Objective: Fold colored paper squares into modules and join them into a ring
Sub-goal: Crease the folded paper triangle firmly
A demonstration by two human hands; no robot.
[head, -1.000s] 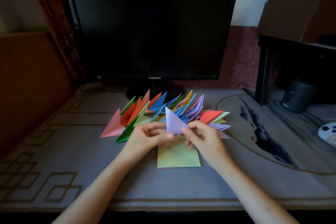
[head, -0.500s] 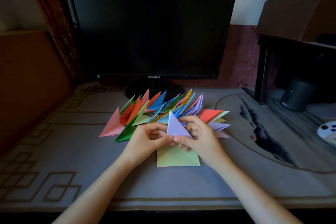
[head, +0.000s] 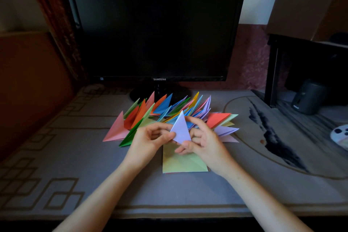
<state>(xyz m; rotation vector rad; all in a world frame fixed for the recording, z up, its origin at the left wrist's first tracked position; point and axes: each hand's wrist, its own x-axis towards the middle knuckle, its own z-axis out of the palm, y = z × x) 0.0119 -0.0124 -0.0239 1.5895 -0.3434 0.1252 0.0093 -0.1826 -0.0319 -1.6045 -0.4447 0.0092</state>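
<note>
Lilac module (head: pixel 180 130) stands point-up, apparently pinched between left hand (head: pixel 148 142) and right hand (head: pixel 206 144).

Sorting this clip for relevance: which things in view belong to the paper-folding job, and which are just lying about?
Part of the job:
lilac module, pinched by the left hand and the right hand
pile of folded modules
stack of flat squares

Just lying about:
monitor
cardboard box
dark speaker
</note>
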